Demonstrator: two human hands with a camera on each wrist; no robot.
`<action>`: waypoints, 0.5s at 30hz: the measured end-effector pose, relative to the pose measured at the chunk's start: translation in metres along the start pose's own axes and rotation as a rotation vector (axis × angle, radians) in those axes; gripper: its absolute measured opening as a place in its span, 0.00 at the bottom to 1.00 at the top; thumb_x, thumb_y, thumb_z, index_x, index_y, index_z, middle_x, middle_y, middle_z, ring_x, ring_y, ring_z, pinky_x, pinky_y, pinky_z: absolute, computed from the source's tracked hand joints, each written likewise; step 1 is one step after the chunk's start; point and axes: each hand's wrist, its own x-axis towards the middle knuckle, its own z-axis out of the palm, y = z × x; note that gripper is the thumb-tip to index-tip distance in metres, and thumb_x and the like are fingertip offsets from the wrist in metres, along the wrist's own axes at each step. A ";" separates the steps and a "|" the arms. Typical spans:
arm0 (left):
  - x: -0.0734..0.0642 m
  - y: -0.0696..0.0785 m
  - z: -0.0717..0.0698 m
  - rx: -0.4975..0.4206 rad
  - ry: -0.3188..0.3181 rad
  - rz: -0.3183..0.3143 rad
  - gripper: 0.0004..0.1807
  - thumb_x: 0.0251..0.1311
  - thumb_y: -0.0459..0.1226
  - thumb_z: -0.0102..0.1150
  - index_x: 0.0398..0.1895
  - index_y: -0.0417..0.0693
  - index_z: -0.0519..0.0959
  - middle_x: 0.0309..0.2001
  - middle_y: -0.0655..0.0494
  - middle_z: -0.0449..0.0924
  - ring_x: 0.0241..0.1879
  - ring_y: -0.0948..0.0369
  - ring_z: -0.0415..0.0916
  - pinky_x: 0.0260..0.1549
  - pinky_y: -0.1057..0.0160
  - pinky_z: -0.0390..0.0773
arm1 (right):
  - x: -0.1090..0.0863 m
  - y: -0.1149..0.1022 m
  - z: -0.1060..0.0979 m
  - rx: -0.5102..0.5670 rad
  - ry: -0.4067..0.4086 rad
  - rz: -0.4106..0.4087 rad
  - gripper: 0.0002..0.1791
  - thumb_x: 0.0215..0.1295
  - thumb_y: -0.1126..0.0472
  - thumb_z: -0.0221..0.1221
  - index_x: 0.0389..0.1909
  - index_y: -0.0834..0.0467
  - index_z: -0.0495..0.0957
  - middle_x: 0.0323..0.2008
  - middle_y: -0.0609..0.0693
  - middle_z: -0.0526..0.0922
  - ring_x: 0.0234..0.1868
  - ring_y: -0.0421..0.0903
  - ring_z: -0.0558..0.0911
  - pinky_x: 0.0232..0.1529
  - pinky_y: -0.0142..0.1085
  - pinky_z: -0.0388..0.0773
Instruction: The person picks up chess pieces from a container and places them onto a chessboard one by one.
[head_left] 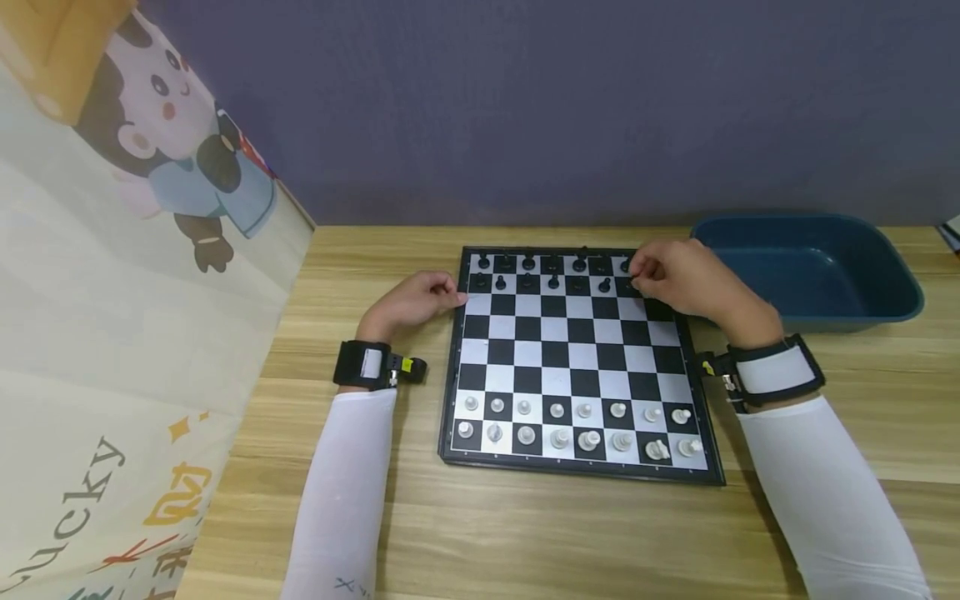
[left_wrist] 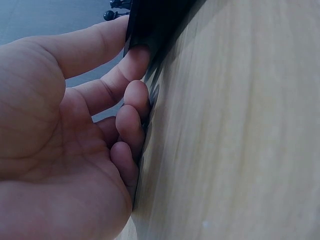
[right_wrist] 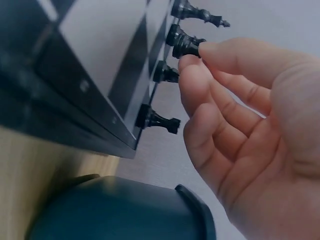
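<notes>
A black-and-white chessboard (head_left: 553,357) lies on the table. My left hand (head_left: 411,302) is at its left edge, thumb on the rim and curled index finger (left_wrist: 136,62) against the side, gripping the border. At the far right of the board, my right hand (head_left: 686,279) pinches a black chess piece (right_wrist: 186,47) between thumb and fingertip; its top is hidden. Beside it in the right wrist view stand a black rook (right_wrist: 159,122) and a tall black king (right_wrist: 202,13). Black pieces (head_left: 552,282) fill the two far rows, partly covered by my right hand. White pieces (head_left: 589,440) occupy the two near rows.
A dark blue plastic basin (head_left: 892,312) stands right of the board, behind my right hand. The wooden table (head_left: 570,533) meets a dark wall panel (head_left: 525,125) at the back. A printed cartoon cloth (head_left: 112,317) hangs along the left side.
</notes>
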 end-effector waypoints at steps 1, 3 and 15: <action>0.000 0.000 0.000 0.001 0.000 0.001 0.14 0.73 0.49 0.59 0.37 0.48 0.76 0.35 0.54 0.72 0.35 0.55 0.68 0.40 0.58 0.71 | 0.001 0.000 0.001 0.000 -0.010 0.006 0.05 0.67 0.67 0.64 0.42 0.62 0.82 0.36 0.59 0.86 0.35 0.51 0.83 0.34 0.45 0.77; 0.000 0.000 0.000 -0.001 0.000 0.002 0.14 0.73 0.48 0.59 0.37 0.47 0.76 0.35 0.54 0.72 0.35 0.55 0.68 0.40 0.58 0.71 | 0.001 -0.001 0.001 -0.004 -0.022 0.013 0.06 0.67 0.67 0.63 0.43 0.62 0.82 0.37 0.59 0.86 0.35 0.52 0.83 0.34 0.46 0.77; 0.000 0.001 -0.001 0.003 -0.007 0.000 0.14 0.73 0.48 0.58 0.38 0.47 0.77 0.36 0.52 0.75 0.37 0.55 0.69 0.42 0.58 0.72 | -0.014 0.017 -0.028 -0.036 0.131 0.063 0.07 0.73 0.59 0.60 0.39 0.60 0.80 0.31 0.57 0.83 0.30 0.51 0.76 0.30 0.41 0.68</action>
